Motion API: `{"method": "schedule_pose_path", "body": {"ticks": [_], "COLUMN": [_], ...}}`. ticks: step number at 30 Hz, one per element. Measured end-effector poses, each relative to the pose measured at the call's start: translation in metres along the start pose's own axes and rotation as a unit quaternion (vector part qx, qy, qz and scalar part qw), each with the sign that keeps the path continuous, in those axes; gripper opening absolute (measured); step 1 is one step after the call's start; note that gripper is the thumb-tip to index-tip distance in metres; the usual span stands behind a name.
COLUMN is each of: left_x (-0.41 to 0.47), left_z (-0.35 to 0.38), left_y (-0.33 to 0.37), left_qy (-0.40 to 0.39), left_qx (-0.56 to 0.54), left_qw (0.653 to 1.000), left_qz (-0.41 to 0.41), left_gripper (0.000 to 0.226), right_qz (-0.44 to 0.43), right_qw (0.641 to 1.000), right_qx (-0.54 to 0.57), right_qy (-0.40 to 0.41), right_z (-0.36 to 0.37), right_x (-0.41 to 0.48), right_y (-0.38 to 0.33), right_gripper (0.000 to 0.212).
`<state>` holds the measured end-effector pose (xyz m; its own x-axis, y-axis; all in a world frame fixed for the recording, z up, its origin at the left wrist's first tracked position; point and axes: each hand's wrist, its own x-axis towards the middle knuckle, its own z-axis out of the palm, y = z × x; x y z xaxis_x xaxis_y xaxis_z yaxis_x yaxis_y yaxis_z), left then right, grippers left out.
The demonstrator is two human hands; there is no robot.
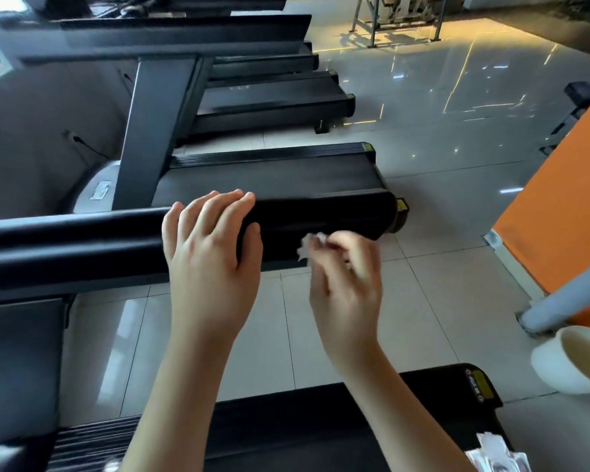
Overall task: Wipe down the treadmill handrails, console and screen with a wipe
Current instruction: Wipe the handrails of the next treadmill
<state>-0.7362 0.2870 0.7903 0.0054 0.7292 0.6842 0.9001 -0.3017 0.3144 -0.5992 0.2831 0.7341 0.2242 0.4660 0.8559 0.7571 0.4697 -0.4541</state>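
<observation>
Left hand (205, 253) rests on the black handrail (82, 247), fingers straight across its top, grasping nothing. Right hand (346, 277), blurred, pinches a crumpled white wipe (309, 245) against the handrail's near side, close to its free end. Beyond the handrail lies a treadmill belt (269, 178). 1 white cup (573, 362) and 1 packet (498, 458) show at lower right. Tiled floor (440, 165) surrounds the machines.

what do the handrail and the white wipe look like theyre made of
Handrail: black, probably foam or rubber padding, soft sheen along its top. Wipe: thin white paper or nonwoven cloth, crumpled in the right hand; blur leaves it open.
</observation>
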Motion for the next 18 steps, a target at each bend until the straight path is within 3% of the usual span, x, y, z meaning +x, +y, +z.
{"method": "schedule_pose_path", "body": {"ticks": [2,5,10,15,18], "left_x": [-0.002,-0.001,-0.002,-0.003,-0.003], "left_z": [0.003,0.007,0.013,0.013,0.012], "left_y": [-0.003,-0.004,-0.006,-0.004,-0.002], "left_qy": [0.019,0.049,0.073,0.069,0.063], "left_qx": [-0.004,-0.010,-0.009,-0.002,0.007], "left_qw": [1.000,0.999,0.997,0.997,0.998], "left_qz": [0.007,0.020,0.026,0.022,0.018], "left_gripper": [0.031,0.030,0.030,0.030,0.031], "right_qz": [-0.034,-0.058,0.019,0.001,0.033], "right_qw": [0.998,0.998,0.998,0.999,0.998], "right_qx": [0.007,0.010,0.030,0.035,0.039], "right_qy": [-0.048,-0.037,0.045,0.007,0.045], "right_z": [0.006,0.007,0.006,0.016,0.009], "right_x": [-0.015,-0.015,-0.020,-0.026,-0.018], "right_y": [-0.001,0.012,0.024,0.009,0.015], "right_gripper": [0.015,0.016,0.008,0.017,0.015]}}
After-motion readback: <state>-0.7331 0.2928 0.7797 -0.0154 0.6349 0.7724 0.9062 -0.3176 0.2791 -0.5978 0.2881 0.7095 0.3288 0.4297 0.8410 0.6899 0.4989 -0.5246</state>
